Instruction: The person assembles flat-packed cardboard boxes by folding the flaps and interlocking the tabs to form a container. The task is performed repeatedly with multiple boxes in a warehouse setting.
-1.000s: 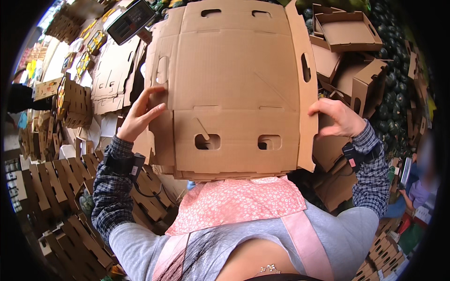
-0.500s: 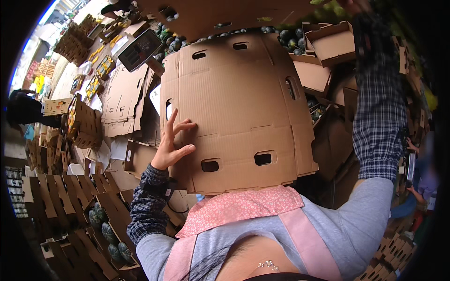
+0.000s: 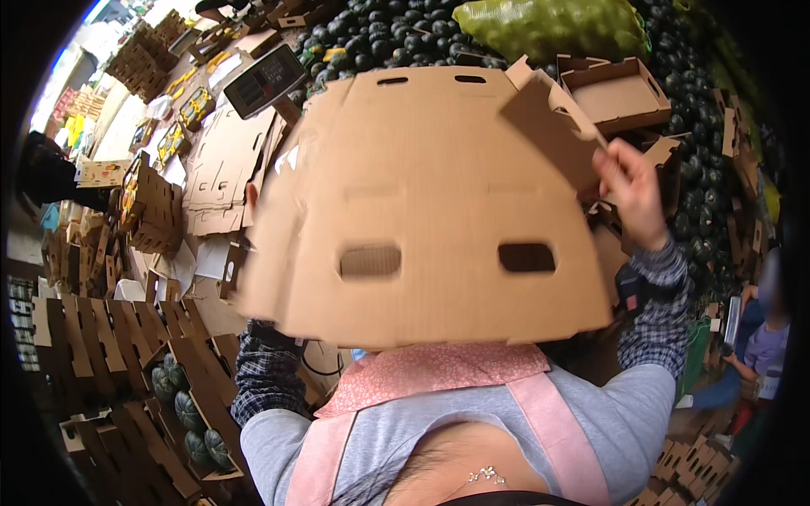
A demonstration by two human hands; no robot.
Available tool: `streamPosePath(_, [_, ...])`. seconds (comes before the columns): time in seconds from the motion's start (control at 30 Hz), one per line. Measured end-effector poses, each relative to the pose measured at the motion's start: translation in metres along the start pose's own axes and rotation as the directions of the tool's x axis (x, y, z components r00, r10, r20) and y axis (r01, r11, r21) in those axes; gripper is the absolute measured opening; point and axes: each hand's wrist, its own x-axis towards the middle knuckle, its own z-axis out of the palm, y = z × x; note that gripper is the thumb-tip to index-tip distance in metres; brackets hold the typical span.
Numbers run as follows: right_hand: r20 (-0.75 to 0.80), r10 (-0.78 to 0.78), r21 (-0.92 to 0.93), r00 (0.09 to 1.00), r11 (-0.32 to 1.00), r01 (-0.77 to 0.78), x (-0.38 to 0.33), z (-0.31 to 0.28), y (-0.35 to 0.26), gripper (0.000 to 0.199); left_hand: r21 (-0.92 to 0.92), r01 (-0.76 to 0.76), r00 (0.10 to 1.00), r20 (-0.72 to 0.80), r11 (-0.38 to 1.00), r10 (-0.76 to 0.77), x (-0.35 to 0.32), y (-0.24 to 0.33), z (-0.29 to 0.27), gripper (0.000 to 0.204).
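In front of me is a large flat cardboard box blank [image 3: 430, 152] with hand-hole cutouts, its near edge by my pink apron [image 3: 439, 375]. At its right side a flap [image 3: 553, 126] stands folded up. My right hand [image 3: 629, 190] is closed on the edge of that flap, fingers bent. My left hand [image 3: 251, 196] is almost wholly behind the blank's left side. Only a bit of finger shows past the edge, so its grip is hidden. The blank's near and left parts are blurred by motion.
A digital scale display [image 3: 264, 80] stands beyond the blank's left corner. Flattened cardboard [image 3: 221, 164] lies left. Dark green squashes [image 3: 380, 38], a yellow-green net sack [image 3: 553, 29] and an open box [image 3: 614, 93] are beyond. Boxes of squashes [image 3: 187, 411] stand lower left. Another person [image 3: 764, 337] is at right.
A raised cardboard piece at the top has come down over the blank. My right hand has come back from the far right to the right flap. My left hand has gone behind the cardboard.
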Motion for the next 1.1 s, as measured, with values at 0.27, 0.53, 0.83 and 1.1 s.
streamPosePath(0.27, [0.247, -0.239, -0.121, 0.939, 0.954, 0.275, -0.079, 0.028, 0.029, 0.014, 0.803, -0.199, 0.945, 0.006, 0.561, 0.327, -0.061, 0.004, 0.026, 0.019])
streamPosePath(0.53, [0.598, -0.008, -0.076, 0.801, 0.995, 0.066, -0.106, 0.007, 0.012, 0.043, 0.969, -0.24, 0.907, 0.244, 0.053, -0.345, -0.124, 0.045, 0.104, 0.051])
streamPosePath(0.83, [0.457, -0.157, -0.263, 0.876, 0.917, 0.301, -0.12, 0.039, 0.044, 0.039, 0.932, -0.359, 0.87, 0.349, 0.037, -0.347, -0.104, 0.036, 0.093, 0.101])
streamPosePath(1.1, [0.389, -0.18, 0.043, 0.904, 0.983, 0.177, -0.123, 0.046, 0.054, 0.032, 0.971, -0.192, 0.95, 0.22, 0.142, -0.22, -0.119, 0.023, 0.102, 0.057])
